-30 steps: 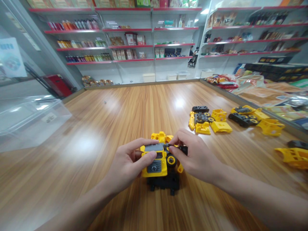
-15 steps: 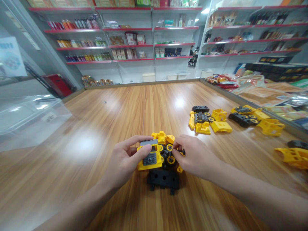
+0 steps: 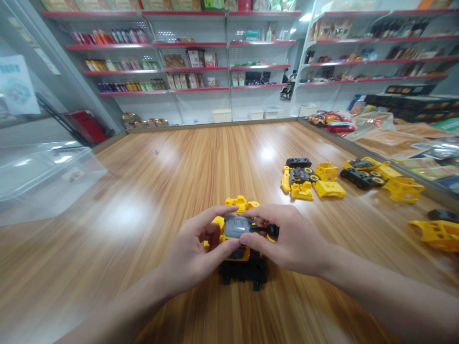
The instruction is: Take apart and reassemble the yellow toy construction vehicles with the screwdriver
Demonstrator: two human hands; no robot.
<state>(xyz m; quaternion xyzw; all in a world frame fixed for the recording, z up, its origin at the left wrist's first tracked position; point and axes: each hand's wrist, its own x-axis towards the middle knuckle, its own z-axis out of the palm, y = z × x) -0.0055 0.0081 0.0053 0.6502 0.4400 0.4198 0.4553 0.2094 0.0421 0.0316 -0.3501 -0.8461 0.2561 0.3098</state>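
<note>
A yellow toy truck body (image 3: 233,229) with a grey windscreen and black wheels is held over the wooden table (image 3: 150,200). My left hand (image 3: 193,253) grips its left side, thumb underneath and fingers on top. My right hand (image 3: 290,241) closes on its right side, fingertips pinched at a black part beside the grey piece. A black toy chassis (image 3: 244,274) lies on the table just below both hands. Behind the truck a small yellow piece (image 3: 240,203) sticks up.
Several yellow and black toy parts (image 3: 311,179) lie to the right, more (image 3: 376,177) near the table's right edge, and a yellow piece (image 3: 435,234) at far right. A clear plastic bin (image 3: 39,177) stands at left. Store shelves (image 3: 201,62) line the back wall.
Both hands have turned the toy truck body so its grey windscreen now faces up, and my right fingers have moved in over its top.
</note>
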